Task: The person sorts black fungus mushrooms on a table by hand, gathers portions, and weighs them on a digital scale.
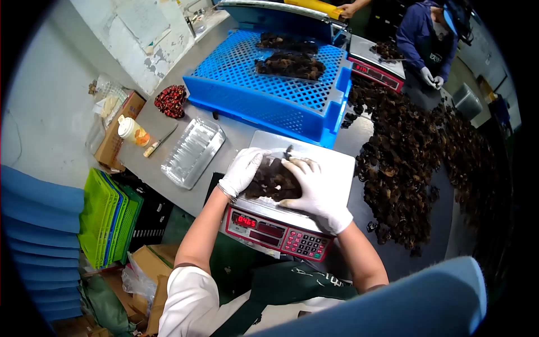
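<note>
Dark brown dried mushrooms, like wood ear point(270, 181), lie heaped on the steel pan of a red-framed scale point(335, 168). A thin shiny edge around the heap looks like a clear plastic tray, mostly hidden by mushrooms and hands. My left hand point(245, 170), in a white glove, holds the left side of the heap, fingers close together and curled at its edge. Across its right side my gloved right hand point(312, 188) lies with fingers and thumb spread, touching the mushrooms. Red digits glow on the scale's display point(245, 220).
An upturned blue crate point(258, 115) bears packed mushroom trays. Left stand an empty clear tray point(194, 153), a knife point(164, 138), a cup point(133, 131) and a red-black bundle point(170, 101). Loose mushrooms point(398, 168) spread rightward. A co-worker point(426, 42) stands beyond, near another scale point(376, 73).
</note>
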{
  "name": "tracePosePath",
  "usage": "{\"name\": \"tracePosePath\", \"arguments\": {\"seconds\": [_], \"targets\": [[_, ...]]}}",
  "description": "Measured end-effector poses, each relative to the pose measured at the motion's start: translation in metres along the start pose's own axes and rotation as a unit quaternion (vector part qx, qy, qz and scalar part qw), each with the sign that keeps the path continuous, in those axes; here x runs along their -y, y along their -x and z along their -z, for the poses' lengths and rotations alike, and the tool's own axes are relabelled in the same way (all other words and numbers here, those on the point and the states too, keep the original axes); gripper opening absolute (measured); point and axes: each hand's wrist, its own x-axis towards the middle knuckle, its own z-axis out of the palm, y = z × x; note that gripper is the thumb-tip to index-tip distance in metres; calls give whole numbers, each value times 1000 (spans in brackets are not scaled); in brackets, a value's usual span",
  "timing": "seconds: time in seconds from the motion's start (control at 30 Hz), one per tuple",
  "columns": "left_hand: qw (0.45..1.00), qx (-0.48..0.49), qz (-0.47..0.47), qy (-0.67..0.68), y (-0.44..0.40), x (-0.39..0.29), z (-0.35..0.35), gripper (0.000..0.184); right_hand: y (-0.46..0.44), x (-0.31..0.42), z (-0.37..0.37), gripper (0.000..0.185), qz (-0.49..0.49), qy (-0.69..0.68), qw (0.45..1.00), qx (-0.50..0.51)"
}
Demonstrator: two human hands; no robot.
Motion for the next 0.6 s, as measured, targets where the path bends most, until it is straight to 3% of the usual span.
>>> {"name": "tracePosePath", "arguments": {"seconds": [0.1,0.17,0.23,0.27,0.3,0.4,0.43,0.5,0.6], "targets": [[997,-14,-9,69,6,-2,17,42,3,-8,13,88,14,-139,990,-11],[992,-25,-35,121,10,0,29,49,8,-11,21,83,-15,-153,988,-36],[997,-19,-71,32,16,3,46,53,8,-26,20,82,-40,-188,980,-40],[998,-2,-54,35,18,2,54,66,7,-23,24,81,-83,-221,971,-48],[998,-2,-51,36,20,-1,59,66,5,-25,23,82,-110,-238,964,-55],[983,78,-118,-117,22,-7,64,103,-9,-26,21,88,-76,-125,988,-51],[969,106,-135,-180,23,-11,60,106,-13,-21,20,88,-77,-126,988,-49],[955,146,-137,-217,22,-18,51,110,-23,-7,19,95,-44,10,999,22],[953,175,-104,-223,23,-3,34,115,-25,-4,0,103,-17,25,997,67]]}}
